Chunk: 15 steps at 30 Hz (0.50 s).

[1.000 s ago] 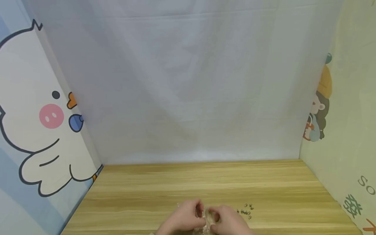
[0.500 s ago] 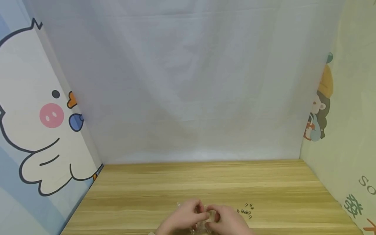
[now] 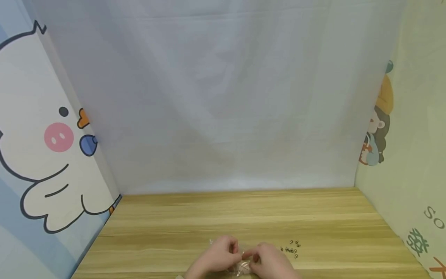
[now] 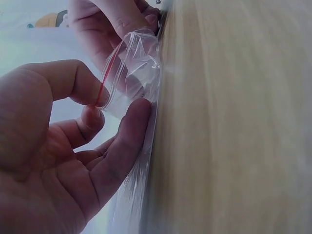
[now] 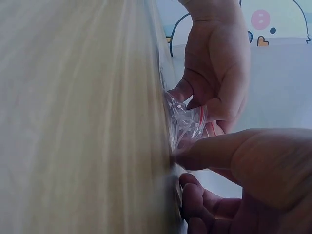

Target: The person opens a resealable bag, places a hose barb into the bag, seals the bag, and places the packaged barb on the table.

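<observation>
Near the table's front edge, a small clear zip bag (image 3: 244,267) with a red line along its mouth lies between both hands. My left hand (image 3: 219,255) pinches the bag's mouth between thumb and forefinger; the left wrist view shows the red strip (image 4: 108,73) right at those fingertips. On the other side, my right hand (image 3: 273,261) has its thumb (image 5: 207,152) and forefinger at the crumpled plastic (image 5: 183,122), gripping it. More clear plastic film (image 4: 134,192) lies flat on the table beneath the left hand.
Several small dark, shiny pieces (image 3: 292,250) are scattered on the wooden table (image 3: 223,217) just right of the right hand. A clear bit of plastic (image 3: 210,241) shows beyond the left hand. A white curtain (image 3: 223,116) hangs behind, with printed cloths at both sides.
The bag has dropped lower between the hands and lies flatter. The right forefinger has stretched out toward the left fingertips. The small dark pieces stay where they were.
</observation>
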Available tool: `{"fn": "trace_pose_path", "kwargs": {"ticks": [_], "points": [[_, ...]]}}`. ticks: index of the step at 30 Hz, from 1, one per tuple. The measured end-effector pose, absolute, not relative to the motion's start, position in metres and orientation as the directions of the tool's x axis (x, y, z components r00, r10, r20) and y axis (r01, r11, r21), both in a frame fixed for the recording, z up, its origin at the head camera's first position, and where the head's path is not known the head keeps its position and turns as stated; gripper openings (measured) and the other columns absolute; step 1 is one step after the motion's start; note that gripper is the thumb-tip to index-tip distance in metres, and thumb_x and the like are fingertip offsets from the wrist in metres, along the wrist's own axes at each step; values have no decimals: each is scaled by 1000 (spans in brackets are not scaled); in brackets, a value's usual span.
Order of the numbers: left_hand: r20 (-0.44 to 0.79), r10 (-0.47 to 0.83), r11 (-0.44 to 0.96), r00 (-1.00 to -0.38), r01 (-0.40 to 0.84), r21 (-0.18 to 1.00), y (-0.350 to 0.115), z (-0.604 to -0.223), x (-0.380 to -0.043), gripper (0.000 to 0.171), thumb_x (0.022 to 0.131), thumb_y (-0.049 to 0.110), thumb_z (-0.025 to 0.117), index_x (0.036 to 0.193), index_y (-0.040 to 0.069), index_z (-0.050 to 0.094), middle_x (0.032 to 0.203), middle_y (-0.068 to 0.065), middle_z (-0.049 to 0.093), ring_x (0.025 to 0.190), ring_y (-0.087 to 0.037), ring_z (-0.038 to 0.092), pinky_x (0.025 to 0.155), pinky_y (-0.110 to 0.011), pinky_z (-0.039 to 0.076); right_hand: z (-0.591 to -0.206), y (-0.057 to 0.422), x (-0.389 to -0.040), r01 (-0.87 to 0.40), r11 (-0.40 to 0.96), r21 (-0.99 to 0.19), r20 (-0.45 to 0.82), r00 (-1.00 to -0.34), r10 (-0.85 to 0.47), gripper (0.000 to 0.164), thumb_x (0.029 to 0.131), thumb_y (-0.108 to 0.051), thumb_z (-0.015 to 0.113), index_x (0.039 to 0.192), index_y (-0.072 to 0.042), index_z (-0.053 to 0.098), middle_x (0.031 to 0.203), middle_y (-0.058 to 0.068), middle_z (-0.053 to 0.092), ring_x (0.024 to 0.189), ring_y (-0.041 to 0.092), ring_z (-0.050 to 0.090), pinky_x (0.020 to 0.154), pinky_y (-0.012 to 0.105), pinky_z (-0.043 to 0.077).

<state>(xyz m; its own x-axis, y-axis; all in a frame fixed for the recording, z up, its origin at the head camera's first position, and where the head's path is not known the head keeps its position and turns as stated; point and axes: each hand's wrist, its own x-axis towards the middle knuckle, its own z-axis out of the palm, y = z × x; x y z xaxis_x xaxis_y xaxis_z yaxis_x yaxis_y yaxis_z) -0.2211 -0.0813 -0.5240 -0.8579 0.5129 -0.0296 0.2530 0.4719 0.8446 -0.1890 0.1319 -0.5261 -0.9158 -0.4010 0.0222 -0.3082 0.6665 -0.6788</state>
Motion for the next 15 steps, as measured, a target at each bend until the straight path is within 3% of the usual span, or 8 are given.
{"fn": "trace_pose_path", "kwargs": {"ticks": [15], "points": [[-49, 505, 451, -862, 214, 866, -84, -526, -223, 16, 82, -3, 67, 89, 9, 60, 67, 4, 58, 53, -7, 56, 48, -20, 42, -524, 131, -187, -357, 718, -598, 18, -901, -433, 38, 93, -5, 71, 122, -25, 83, 85, -10, 56, 69, 5, 46, 61, 28, 44]]}}
